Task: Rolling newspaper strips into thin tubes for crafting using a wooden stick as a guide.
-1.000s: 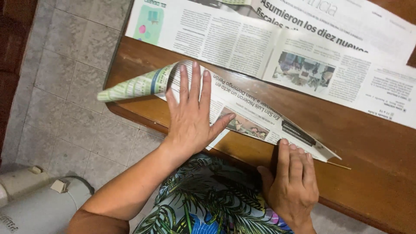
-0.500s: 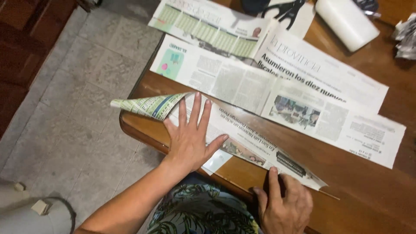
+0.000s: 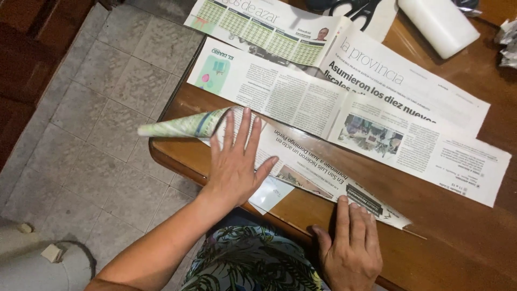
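The person stood at the near edge of the wooden table (image 3: 458, 253), rolling a strip of newspaper (image 3: 318, 175) on the diagonal. The left hand (image 3: 235, 164) lay flat and fully spread on the strip, fingers pointing toward twelve o'clock, gripping nothing, only pressing. At ten o'clock from that hand the rolled end (image 3: 177, 126) stuck out past the table edge in a tight pointed cone. The right hand (image 3: 350, 250) rested at five o'clock from the left, palm down with fingers nearly together, its fingertips pinning the strip's far corner, where what looked like a thin stick (image 3: 414, 234) poked out; I could not tell whether the thumb touched the paper.

To my eye, doing this roll well called for even pressure from both palms, moving away from the body together, so the tube stayed tight and did not flare at one end. The overhanging end had no support, so it risked loosening.

Toward twelve o'clock lay whole newspaper sheets (image 3: 377, 102), overlapped, and beyond them scissors (image 3: 355, 8) and a white roll (image 3: 439, 24). A grey tiled floor (image 3: 107, 108) showed at nine o'clock.
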